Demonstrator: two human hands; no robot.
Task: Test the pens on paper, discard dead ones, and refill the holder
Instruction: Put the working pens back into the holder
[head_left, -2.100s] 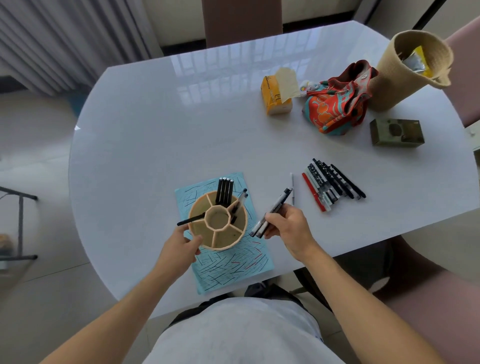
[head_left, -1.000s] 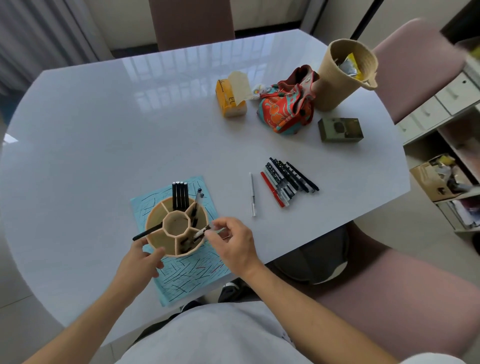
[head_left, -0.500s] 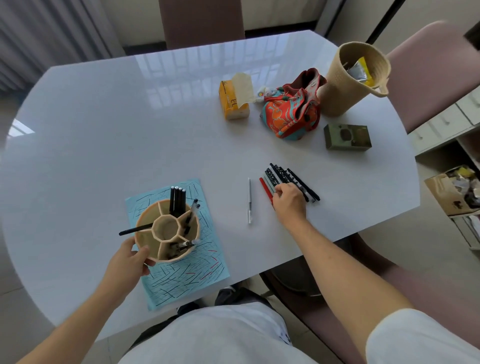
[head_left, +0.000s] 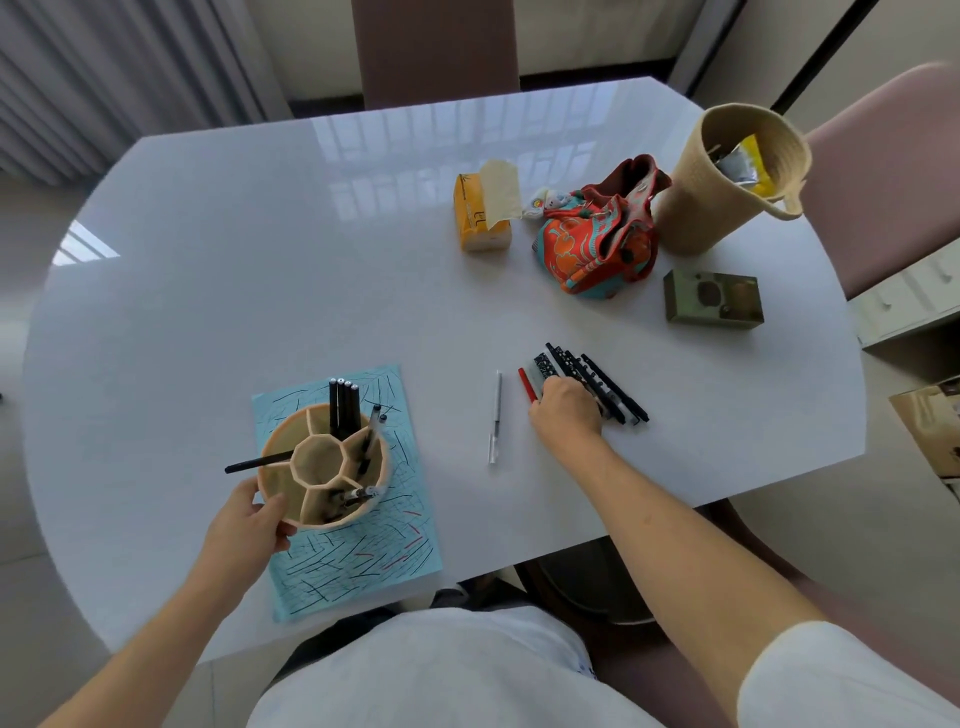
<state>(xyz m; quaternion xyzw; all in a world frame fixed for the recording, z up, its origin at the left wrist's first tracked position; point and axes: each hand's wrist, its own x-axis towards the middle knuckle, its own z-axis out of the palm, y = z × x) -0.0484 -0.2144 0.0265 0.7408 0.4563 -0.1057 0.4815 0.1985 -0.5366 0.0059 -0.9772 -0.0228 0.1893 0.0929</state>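
Head view, left to right. My left hand (head_left: 244, 525), lower left of the frame, grips the near rim of the tan pen holder (head_left: 324, 467), thumb curled over its edge; the holder stands on the scribbled blue paper (head_left: 363, 561) with several pens in its compartments. One white pen (head_left: 496, 415) lies alone at centre. My right hand (head_left: 566, 410) rests on the pile of loose pens (head_left: 597, 379); I cannot tell whether its fingers pinch one.

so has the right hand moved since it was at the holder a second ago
Yes. The right hand has left the pen holder on the blue paper and crossed past the lone white pen to the row of pens, fingers on them.
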